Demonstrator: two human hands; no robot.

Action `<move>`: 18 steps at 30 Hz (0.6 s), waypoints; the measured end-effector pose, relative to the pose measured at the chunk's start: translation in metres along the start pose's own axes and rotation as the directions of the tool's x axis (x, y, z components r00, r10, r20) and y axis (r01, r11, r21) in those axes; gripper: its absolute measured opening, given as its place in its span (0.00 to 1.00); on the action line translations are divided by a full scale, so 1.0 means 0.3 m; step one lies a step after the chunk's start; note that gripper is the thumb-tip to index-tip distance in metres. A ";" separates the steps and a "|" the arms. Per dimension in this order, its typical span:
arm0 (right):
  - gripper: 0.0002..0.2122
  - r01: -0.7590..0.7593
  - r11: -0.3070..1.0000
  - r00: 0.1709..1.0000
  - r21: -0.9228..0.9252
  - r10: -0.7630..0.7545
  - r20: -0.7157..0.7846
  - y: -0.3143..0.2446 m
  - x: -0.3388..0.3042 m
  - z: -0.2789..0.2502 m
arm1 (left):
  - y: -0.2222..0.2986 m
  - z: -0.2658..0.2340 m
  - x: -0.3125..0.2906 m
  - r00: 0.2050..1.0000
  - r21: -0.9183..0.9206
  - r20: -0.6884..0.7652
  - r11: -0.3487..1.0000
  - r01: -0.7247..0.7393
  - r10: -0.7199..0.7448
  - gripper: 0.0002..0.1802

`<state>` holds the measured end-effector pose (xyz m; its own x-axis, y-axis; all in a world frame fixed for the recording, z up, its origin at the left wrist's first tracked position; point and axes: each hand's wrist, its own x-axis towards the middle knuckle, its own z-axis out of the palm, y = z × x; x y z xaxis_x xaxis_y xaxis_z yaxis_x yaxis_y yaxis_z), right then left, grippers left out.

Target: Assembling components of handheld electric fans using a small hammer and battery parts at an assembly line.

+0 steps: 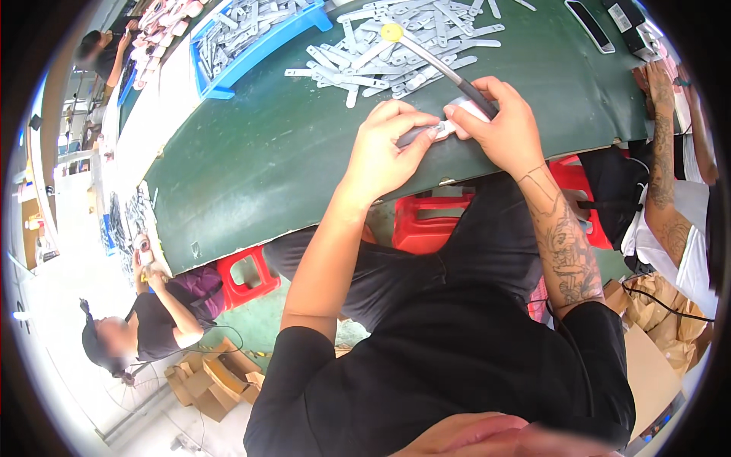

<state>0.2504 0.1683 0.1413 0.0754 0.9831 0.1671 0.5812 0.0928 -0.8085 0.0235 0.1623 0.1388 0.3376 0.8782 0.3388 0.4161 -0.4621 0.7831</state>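
My left hand (384, 148) is closed, thumb and fingers pinching a flat grey plastic strip (415, 135) above the near part of the green table. Opposite it, my right hand (502, 126) is closed around the black grip of a small hammer (445, 70). Its metal shaft points up and left, ending in a round yellow head over a heap of loose grey strips (335, 65). A small whitish piece (466, 110) also shows between the right fingers and thumb, meeting the end of the strip. How the two pieces join is hidden by my fingertips.
A blue tray (263, 49) full of similar strips stands at the far left of the green table (251, 171). A phone (590, 25) and a black box (633, 29) lie far right. Co-workers sit at both sides. Red stools (430, 222) stand under the table edge.
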 end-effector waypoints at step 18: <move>0.22 0.011 0.999 0.938 -0.053 0.008 0.347 -0.037 -0.274 -0.313 | -0.049 0.058 -0.036 0.991 -0.215 -0.100 0.974 0.067 -0.090 0.06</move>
<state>0.3138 0.0715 0.1894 -0.2057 0.9776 -0.0453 0.6237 0.0953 -0.7758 0.0283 0.1574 0.1146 0.2131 0.9241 0.3172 0.2467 -0.3651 0.8977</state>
